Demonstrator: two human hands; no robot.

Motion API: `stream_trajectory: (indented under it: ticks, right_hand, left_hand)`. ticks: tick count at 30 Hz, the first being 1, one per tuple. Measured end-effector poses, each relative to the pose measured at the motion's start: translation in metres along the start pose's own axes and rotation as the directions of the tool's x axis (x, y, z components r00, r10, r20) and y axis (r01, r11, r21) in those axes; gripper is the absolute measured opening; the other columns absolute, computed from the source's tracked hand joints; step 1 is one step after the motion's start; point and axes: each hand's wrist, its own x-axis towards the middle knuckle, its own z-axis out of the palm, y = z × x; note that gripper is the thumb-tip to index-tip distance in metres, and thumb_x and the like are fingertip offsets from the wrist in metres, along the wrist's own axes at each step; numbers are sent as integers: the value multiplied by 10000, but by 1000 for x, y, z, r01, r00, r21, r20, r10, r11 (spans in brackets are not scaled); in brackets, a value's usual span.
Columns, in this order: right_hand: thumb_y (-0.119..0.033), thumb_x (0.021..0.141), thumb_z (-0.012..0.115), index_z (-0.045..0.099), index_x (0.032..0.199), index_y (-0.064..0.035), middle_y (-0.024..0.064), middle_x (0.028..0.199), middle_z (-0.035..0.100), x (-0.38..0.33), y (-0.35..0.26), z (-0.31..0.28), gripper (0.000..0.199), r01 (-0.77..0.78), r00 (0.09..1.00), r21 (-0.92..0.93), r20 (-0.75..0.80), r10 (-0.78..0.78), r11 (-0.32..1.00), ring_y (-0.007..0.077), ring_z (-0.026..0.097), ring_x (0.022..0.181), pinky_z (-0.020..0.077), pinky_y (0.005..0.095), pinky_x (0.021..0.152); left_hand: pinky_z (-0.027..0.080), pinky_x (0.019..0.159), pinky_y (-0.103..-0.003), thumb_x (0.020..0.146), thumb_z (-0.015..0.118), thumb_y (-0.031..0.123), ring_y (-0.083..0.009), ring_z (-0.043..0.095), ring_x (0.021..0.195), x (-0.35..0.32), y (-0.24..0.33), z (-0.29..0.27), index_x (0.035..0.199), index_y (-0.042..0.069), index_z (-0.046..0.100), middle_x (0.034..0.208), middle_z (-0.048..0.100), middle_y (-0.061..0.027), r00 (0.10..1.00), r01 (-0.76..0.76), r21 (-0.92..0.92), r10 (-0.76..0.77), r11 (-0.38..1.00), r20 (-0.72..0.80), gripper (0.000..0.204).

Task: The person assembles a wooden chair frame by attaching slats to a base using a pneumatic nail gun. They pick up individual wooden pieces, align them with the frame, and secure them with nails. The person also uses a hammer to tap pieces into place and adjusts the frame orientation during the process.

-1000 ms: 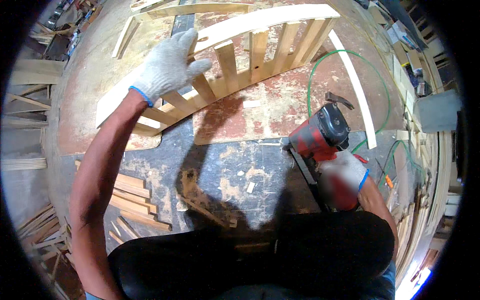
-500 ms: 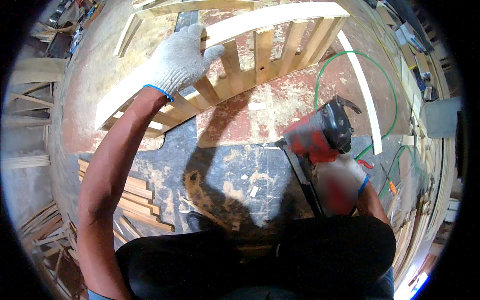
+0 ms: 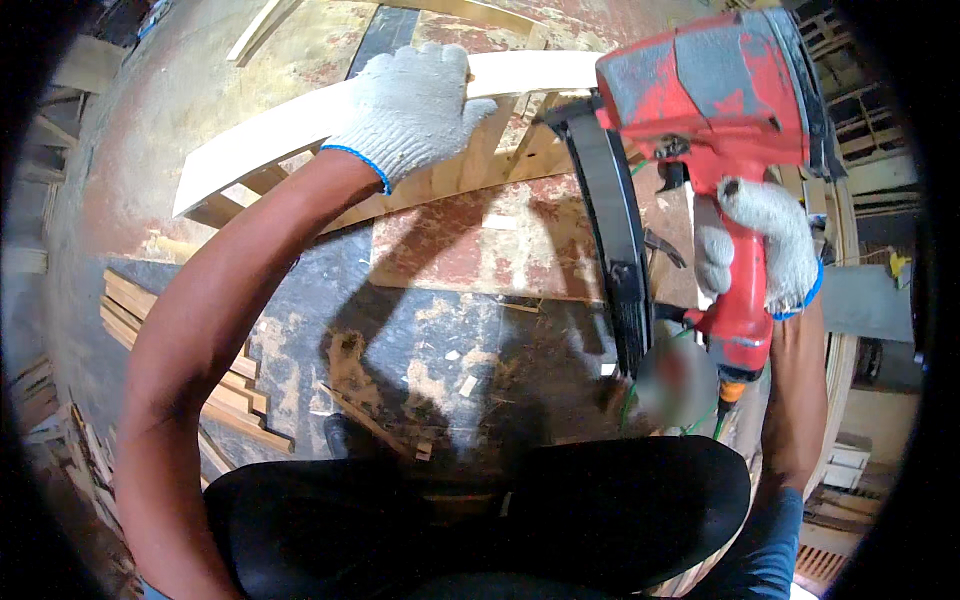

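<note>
My left hand [image 3: 408, 115], in a white knit glove with a blue cuff, grips the top rail of a curved slatted wooden frame [image 3: 262, 128]. The frame stands on edge, its pale rail uppermost and slats running down to a lower rail. My gloved right hand [image 3: 783, 235] is wrapped round the handle of a red and black nail gun [image 3: 705, 85]. The gun is held up at the right, its nose pointing left near the frame and its long black magazine slanting down. It hides the frame's right end, so contact cannot be told.
Short wooden strips [image 3: 235, 400] lie stacked on the floor at the left. A worn red-brown board [image 3: 450, 245] lies under the frame. A green hose [image 3: 722, 420] hangs by the gun's handle. My knees [image 3: 620, 500] fill the lower middle, and timber lines the right side.
The nail gun in my right hand has risen from low on the right to the frame's level, coming closer to view. My left hand stays on the rail, now slightly further right in view.
</note>
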Motion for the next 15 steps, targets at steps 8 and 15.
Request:
stream_trajectory:
  ticks: [8,15]
  right_hand:
    - [-270,892,690,627,940,-65,69,604,599,22,-37,47,219,83,980,-219,-158,-119,972,175,556,405,472,291,369]
    - [-312,911,671,608,831,-75,69,591,592,31,-51,54,258,47,991,-355,-101,-88,934,183,557,405,474,289,381]
  left_hand:
    - [546,752,-490,925,628,466,-385,683,849,-5,-1,0,964,27,631,919,668,-202,999,2,-60,-5,998,-51,441]
    - [567,714,-484,901,646,483,-387,703,807,-5,-3,-2,963,24,635,872,691,-212,997,-19,-41,16,999,-78,463]
